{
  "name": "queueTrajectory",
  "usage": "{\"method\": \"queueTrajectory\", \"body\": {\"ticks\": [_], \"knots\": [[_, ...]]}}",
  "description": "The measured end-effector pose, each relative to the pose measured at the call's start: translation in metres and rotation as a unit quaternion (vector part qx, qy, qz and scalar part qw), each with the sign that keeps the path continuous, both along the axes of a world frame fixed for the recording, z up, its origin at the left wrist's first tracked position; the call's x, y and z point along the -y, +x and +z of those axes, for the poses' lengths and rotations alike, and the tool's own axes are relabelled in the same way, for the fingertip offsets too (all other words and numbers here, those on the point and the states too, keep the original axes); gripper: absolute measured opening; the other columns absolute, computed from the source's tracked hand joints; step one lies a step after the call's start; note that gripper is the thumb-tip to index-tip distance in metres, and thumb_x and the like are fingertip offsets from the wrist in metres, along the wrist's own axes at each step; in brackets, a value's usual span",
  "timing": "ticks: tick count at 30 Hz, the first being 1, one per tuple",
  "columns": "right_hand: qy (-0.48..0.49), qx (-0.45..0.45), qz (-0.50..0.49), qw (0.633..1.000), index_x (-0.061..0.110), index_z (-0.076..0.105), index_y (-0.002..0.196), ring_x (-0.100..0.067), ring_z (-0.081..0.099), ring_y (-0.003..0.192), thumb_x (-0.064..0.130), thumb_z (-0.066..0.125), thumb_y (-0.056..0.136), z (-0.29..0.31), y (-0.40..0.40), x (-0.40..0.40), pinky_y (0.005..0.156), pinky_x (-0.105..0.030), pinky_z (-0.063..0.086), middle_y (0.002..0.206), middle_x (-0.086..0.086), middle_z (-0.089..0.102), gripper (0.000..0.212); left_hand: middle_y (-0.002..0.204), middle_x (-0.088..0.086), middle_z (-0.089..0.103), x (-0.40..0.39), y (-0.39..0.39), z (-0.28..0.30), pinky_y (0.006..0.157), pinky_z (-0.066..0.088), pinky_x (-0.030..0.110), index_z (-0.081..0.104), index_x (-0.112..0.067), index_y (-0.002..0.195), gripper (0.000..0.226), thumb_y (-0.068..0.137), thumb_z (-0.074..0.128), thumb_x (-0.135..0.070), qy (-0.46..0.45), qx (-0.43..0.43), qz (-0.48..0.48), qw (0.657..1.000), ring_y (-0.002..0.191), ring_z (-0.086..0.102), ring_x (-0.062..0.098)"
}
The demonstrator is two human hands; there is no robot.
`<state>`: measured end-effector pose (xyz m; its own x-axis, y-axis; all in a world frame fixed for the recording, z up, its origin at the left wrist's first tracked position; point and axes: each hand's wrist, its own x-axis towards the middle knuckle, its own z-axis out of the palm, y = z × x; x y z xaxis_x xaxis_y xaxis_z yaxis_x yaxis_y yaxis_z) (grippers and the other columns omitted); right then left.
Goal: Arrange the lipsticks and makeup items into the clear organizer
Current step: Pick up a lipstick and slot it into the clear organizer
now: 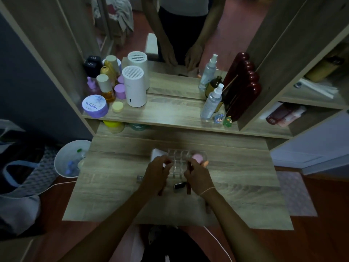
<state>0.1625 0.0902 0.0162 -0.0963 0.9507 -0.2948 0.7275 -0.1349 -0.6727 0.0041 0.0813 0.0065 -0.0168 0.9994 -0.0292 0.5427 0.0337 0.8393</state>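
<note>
The clear organizer (178,159), a gridded box, stands mid-table between my hands. My left hand (157,173) is curled at its left edge, fingers touching the rim; a reddish stick (160,191) pokes out below the palm. My right hand (197,178) grips a thin dark red lipstick (189,168) upright at the organizer's right side. A pink round sponge (198,157) sits in the right compartment. A dark lipstick tube (179,185) lies on the table between my wrists. A small clear cap (140,178) lies left of my left hand. A white item (157,153) sits behind the organizer.
The wooden dressing table (245,186) has a raised shelf with a white cylinder device (134,86), a lilac jar (95,106), spray bottles (211,102) and a dark red mirror frame (243,86). A white bin (70,157) stands left of the table. A white cable (217,241) hangs at the front.
</note>
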Motion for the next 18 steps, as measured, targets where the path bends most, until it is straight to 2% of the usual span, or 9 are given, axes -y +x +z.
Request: {"method": "queueTrajectory", "body": {"ticks": [4, 6, 7, 8, 9, 10, 14, 16, 18], "knots": [[-0.001, -0.043, -0.034, 0.999, 0.007, 0.06, 0.1, -0.023, 0.059, 0.084, 0.007, 0.062, 0.083, 0.004, 0.0, -0.022, 0.082, -0.039, 0.051, 0.088, -0.002, 0.058, 0.017, 0.091, 0.01, 0.063, -0.021, -0.002, 0.004, 0.052, 0.042, 0.002, 0.06, -0.003, 0.095, 0.011, 0.087, 0.063, -0.009, -0.046, 0.068, 0.068, 0.994, 0.062, 0.058, -0.001], [-0.045, -0.103, -0.055, 0.992, 0.004, 0.063, 0.095, -0.023, 0.059, 0.068, 0.005, 0.062, 0.083, 0.007, 0.001, -0.034, 0.072, -0.039, 0.051, 0.087, -0.017, 0.065, 0.012, 0.082, 0.009, 0.064, -0.031, -0.004, 0.006, 0.054, 0.041, 0.004, 0.061, -0.006, 0.084, 0.003, 0.085, 0.064, -0.007, -0.053, 0.09, 0.074, 0.992, 0.06, 0.058, -0.001], [-0.074, -0.144, -0.064, 0.985, 0.0, 0.064, 0.094, -0.021, 0.055, 0.058, 0.004, 0.061, 0.085, 0.009, 0.0, -0.039, 0.062, -0.036, 0.05, 0.085, -0.026, 0.065, 0.01, 0.079, 0.007, 0.064, -0.037, -0.005, 0.006, 0.06, 0.043, 0.007, 0.062, -0.008, 0.081, 0.004, 0.085, 0.063, -0.007, -0.06, 0.108, 0.077, 0.989, 0.064, 0.059, 0.002], [-0.103, -0.184, -0.082, 0.974, -0.004, 0.065, 0.094, -0.019, 0.051, 0.051, 0.003, 0.059, 0.087, 0.01, 0.0, -0.043, 0.052, -0.031, 0.047, 0.083, -0.029, 0.064, 0.012, 0.077, 0.008, 0.064, -0.041, -0.006, 0.005, 0.069, 0.049, 0.019, 0.064, -0.009, 0.081, 0.006, 0.085, 0.063, -0.005, -0.077, 0.137, 0.08, 0.984, 0.069, 0.061, 0.011], [-0.13, -0.218, -0.11, 0.961, -0.007, 0.066, 0.096, -0.018, 0.049, 0.05, 0.003, 0.058, 0.088, 0.011, -0.001, -0.047, 0.046, -0.025, 0.044, 0.081, -0.027, 0.063, 0.015, 0.076, 0.009, 0.064, -0.045, -0.006, 0.005, 0.072, 0.052, 0.034, 0.064, -0.008, 0.082, 0.006, 0.086, 0.062, -0.003, -0.098, 0.179, 0.083, 0.975, 0.072, 0.062, 0.02], [-0.157, -0.254, -0.141, 0.944, -0.008, 0.066, 0.098, -0.018, 0.05, 0.052, 0.004, 0.058, 0.088, 0.012, -0.002, -0.052, 0.043, -0.022, 0.042, 0.08, -0.024, 0.063, 0.018, 0.075, 0.011, 0.063, -0.049, -0.007, 0.003, 0.071, 0.052, 0.04, 0.064, -0.006, 0.085, 0.006, 0.087, 0.061, -0.001, -0.114, 0.212, 0.087, 0.967, 0.072, 0.061, 0.026], [-0.285, -0.402, -0.238, 0.837, -0.005, 0.067, 0.098, -0.018, 0.057, 0.049, -0.005, 0.05, 0.084, 0.015, -0.001, -0.07, 0.04, -0.02, 0.044, 0.071, -0.015, 0.065, 0.022, 0.077, 0.017, 0.063, -0.061, -0.006, -0.003, 0.056, 0.048, 0.03, 0.065, -0.001, 0.093, 0.011, 0.087, 0.057, 0.004, -0.15, 0.281, 0.105, 0.942, 0.067, 0.058, 0.028], [-0.305, -0.431, -0.219, 0.821, -0.006, 0.064, 0.103, -0.018, 0.063, 0.053, -0.016, 0.039, 0.081, 0.012, 0.002, -0.073, 0.041, -0.02, 0.047, 0.079, -0.019, 0.064, 0.035, 0.08, 0.012, 0.067, -0.068, -0.005, -0.006, 0.051, 0.05, 0.026, 0.066, -0.002, 0.093, 0.012, 0.088, 0.056, 0.002, -0.167, 0.305, 0.116, 0.93, 0.067, 0.061, 0.025], [-0.303, -0.442, -0.191, 0.823, -0.005, 0.063, 0.104, -0.018, 0.068, 0.057, -0.022, 0.038, 0.079, 0.007, 0.006, -0.076, 0.043, -0.02, 0.05, 0.084, -0.02, 0.065, 0.039, 0.084, 0.007, 0.071, -0.073, -0.002, -0.009, 0.051, 0.051, 0.024, 0.066, -0.006, 0.093, 0.015, 0.089, 0.053, 0.002, -0.193, 0.355, 0.128, 0.906, 0.066, 0.063, 0.019]]}}
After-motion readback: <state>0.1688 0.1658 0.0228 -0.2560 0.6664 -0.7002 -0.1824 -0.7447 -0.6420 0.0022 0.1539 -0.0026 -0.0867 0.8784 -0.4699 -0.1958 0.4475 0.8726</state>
